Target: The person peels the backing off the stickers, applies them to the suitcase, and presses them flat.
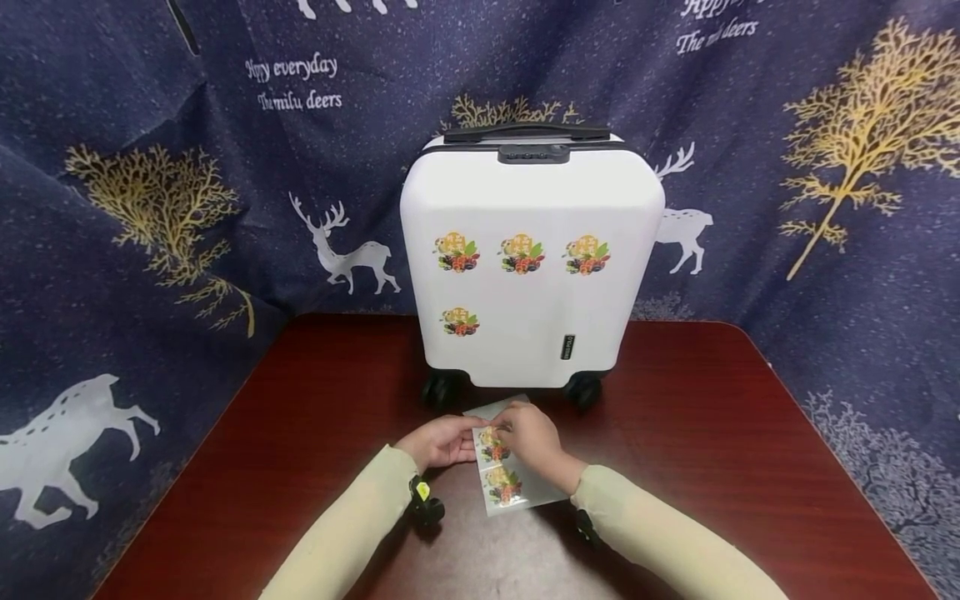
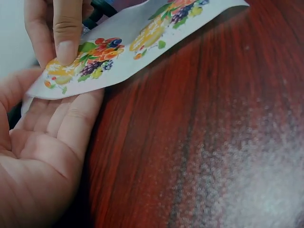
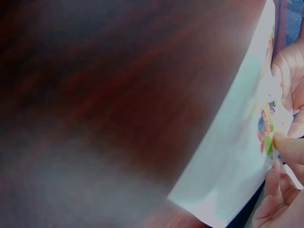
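Note:
A white sheet of fruit stickers is held above the table in front of the suitcase. Two printed stickers show along its left side: an upper sticker and a lower sticker. My left hand grips the sheet's upper left edge, its fingers underneath and its thumb near the corner. From the other side my right hand pinches at the upper sticker, one fingertip lying on its yellow part. In the right wrist view the right fingers look bent at that sticker; the exact pinch is partly hidden.
Behind the hands a white suitcase stands upright on black wheels. Three fruit stickers line its front, with one more sticker below at left. The dark red table meets a blue patterned cloth.

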Demonstrator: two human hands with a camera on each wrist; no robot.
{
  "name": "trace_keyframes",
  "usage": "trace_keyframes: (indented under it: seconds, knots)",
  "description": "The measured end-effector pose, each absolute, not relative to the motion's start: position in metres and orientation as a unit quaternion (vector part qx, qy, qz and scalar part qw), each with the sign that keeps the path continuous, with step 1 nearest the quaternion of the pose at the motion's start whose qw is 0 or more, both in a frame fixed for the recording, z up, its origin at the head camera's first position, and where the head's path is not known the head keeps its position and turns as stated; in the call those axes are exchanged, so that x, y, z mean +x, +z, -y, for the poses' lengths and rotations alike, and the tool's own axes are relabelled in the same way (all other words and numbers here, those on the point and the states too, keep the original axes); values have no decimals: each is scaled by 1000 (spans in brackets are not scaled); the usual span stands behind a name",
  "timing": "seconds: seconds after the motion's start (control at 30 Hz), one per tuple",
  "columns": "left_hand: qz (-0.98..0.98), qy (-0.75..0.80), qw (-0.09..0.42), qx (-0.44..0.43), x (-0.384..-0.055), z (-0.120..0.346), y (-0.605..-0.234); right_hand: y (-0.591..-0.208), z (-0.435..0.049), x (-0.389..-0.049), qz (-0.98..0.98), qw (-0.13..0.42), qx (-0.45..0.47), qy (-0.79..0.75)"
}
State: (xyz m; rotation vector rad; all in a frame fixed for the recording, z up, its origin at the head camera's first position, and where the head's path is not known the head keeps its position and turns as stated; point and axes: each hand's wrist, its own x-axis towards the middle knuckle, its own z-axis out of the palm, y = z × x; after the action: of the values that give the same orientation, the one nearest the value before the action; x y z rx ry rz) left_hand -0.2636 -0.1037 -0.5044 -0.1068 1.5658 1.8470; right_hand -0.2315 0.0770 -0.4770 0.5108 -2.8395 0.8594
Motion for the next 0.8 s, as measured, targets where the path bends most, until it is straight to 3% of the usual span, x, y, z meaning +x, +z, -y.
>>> trace_keyframes:
  seconds: [0.27, 0.8]
  knots:
    - [-606, 714, 348, -52, -264, 103, -504, -479, -77, -230, 940, 85, 172, 282]
    - [-612, 713, 341, -41, -261, 101, -504, -479, -87, -238, 899, -5, 187, 396]
